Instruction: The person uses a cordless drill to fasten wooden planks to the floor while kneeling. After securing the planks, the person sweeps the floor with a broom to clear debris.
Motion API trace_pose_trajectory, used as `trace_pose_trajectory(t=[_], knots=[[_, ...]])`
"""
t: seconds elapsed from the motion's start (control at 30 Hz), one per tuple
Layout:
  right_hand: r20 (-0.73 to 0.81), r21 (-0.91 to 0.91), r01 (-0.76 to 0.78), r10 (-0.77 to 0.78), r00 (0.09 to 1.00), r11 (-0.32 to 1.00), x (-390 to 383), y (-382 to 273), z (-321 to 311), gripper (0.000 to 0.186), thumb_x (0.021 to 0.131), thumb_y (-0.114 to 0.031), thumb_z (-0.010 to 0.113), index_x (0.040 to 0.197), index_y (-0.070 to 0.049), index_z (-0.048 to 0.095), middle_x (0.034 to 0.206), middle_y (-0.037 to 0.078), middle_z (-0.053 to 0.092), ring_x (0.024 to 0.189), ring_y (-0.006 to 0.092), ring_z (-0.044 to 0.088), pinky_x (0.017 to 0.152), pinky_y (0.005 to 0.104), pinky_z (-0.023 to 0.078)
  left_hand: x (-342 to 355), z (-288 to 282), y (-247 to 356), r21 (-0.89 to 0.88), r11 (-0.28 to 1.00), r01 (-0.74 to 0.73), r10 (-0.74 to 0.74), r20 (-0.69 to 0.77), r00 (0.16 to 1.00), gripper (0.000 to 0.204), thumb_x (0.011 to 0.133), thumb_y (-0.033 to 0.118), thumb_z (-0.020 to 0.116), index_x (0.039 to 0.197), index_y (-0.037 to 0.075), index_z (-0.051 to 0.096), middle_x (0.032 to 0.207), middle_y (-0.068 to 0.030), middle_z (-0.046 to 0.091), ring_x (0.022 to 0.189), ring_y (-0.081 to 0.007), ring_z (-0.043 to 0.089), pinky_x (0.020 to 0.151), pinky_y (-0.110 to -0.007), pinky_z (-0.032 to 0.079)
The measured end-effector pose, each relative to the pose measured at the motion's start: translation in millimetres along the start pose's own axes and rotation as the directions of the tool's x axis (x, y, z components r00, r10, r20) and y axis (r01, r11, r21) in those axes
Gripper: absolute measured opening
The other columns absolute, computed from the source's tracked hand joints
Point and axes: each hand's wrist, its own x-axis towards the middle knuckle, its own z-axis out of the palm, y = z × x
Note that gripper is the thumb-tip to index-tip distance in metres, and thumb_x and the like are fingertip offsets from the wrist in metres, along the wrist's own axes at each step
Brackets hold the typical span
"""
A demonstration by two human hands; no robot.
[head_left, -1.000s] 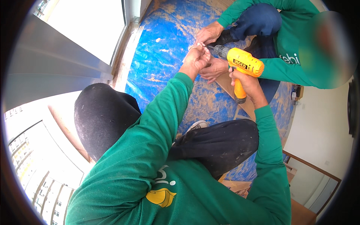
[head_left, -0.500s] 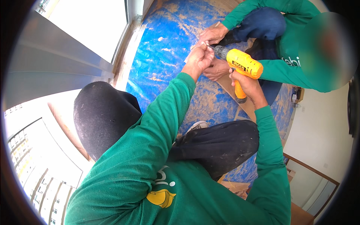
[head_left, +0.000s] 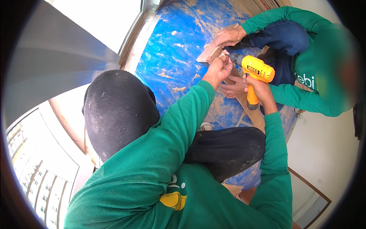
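My right hand grips a yellow-and-black cordless drill by its handle, its chuck pointing left toward the wood. My left hand is closed at the front of the drill, fingers pinching around something small at the bit's tip, which I cannot make out. Just beside it, a short wooden piece meets a long plank running toward me. A co-worker in green has one hand on the wood above my fingers and the other on the plank below them.
A dusty blue tarp covers the floor. A bright window with a grey sill lies at upper left, a white wall at right. Long boards lie at the top. My bent knees frame the work.
The view has shifted, so the hands, drill and co-worker appear further right and lower. More of the wooden piece's end shows beside my left hand. My grip on the drill is the same.
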Motion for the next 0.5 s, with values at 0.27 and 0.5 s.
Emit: trace_pose_trajectory(t=[0.27,0.5], knots=[[0.032,0.000,-0.030,0.030,0.999,1.000,19,1,5,0.020,0.091,-0.016,0.070,0.106,-0.004,0.069,0.084,0.002,0.067,0.064,0.0115,0.062,0.061,0.0292,0.051,18,-1,8,-0.010,0.999,-0.032,0.032,-0.003,0.999,0.022,0.109,0.009,0.056,0.129,0.012,0.066,0.106,0.0017,0.074,0.087,-0.0079,0.067,0.081,-0.029,0.051],[0.002,-0.007,-0.055,0.055,0.998,0.998,20,-5,5,0.020,0.088,-0.013,0.071,0.106,-0.003,0.069,0.086,0.002,0.067,0.065,0.0120,0.063,0.061,0.0286,0.052,17,-2,13,0.005,1.000,-0.022,0.022,0.016,1.000,0.017,0.109,0.010,0.057,0.123,0.011,0.067,0.104,0.0002,0.073,0.088,-0.0110,0.067,0.083,-0.031,0.055]])
